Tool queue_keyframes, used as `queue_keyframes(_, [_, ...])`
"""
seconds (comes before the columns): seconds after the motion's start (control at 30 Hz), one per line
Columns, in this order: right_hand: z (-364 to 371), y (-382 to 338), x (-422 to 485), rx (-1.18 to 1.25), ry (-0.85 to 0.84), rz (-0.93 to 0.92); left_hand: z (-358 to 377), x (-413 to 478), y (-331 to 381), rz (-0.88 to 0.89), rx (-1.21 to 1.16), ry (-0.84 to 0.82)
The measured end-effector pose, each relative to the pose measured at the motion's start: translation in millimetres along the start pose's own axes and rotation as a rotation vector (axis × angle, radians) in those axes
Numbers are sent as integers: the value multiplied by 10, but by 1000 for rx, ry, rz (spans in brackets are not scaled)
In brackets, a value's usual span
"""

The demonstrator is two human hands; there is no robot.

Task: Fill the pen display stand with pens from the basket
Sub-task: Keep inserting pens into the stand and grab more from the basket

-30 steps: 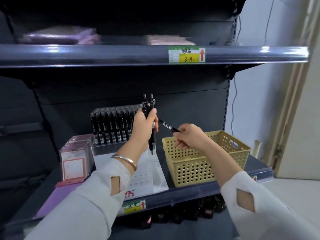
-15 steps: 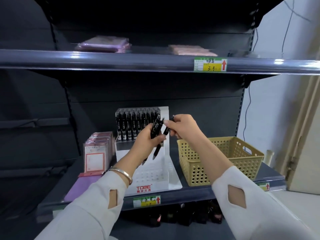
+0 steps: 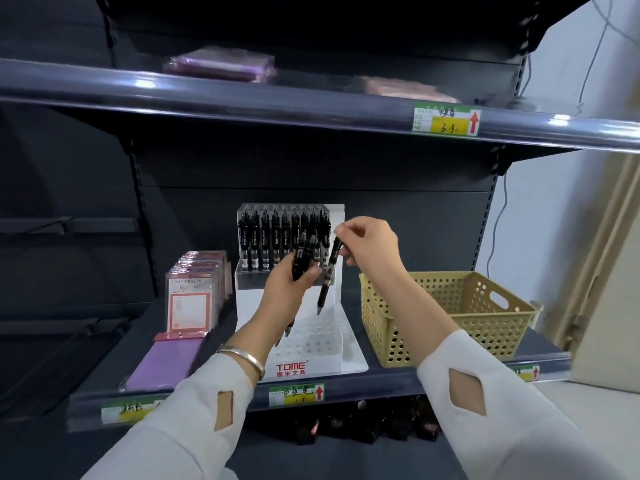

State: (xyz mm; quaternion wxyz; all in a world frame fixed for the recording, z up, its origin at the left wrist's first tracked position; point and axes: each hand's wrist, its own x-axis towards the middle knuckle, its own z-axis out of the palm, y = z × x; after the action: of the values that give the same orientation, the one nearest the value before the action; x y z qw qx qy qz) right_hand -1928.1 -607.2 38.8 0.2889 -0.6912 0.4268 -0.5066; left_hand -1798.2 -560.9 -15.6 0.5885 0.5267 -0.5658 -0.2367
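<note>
While our right grip (image 3: 367,244) pinches one black pen (image 3: 327,278) tip-down over the white tiered display stand (image 3: 349,358) mid-frame, we risk missing a hole; left grip (image 3: 287,292), clutching spare black pens (image 3: 302,258), crowds it.

Both arms reach forward and up in white sleeves (image 3: 194,410) with a diamond-shaped cut-out near each cuff, and a silver bangle (image 3: 242,355) circles the left wrist. The left hand (image 3: 289,289) curls its fingers and thumb round a bundle of pens (image 3: 302,258), held slanted. Just to its right and a little higher, the right hand (image 3: 370,244) pinches the top of a single pen (image 3: 327,282) between thumb and fingertips, the pen hanging tip down.
</note>
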Motion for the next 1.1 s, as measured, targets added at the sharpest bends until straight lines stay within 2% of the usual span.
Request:
queue_keyframes(0.23, [186,454,-2,-73,79,23,104,25,-313,-51,-94,83])
queue_keyframes(0.37, [255,608,18,-81,47,58,180,48,-387,-85,-174,79])
queue_keyframes(0.53, [298,649,93,-79,12,43,234,75,-429,-102,-156,67])
queue_keyframes(0.7, [410,634,190,-313,-30,-21,248,65,-467,-126,-166,62])
queue_keyframes(0.8, [453,686,212,-442,-93,16,240,75,-503,-130,-161,103])
queue_keyframes(1.1, [527,939,140,-187,-10,4,300,154,-537,-211,-195,127])
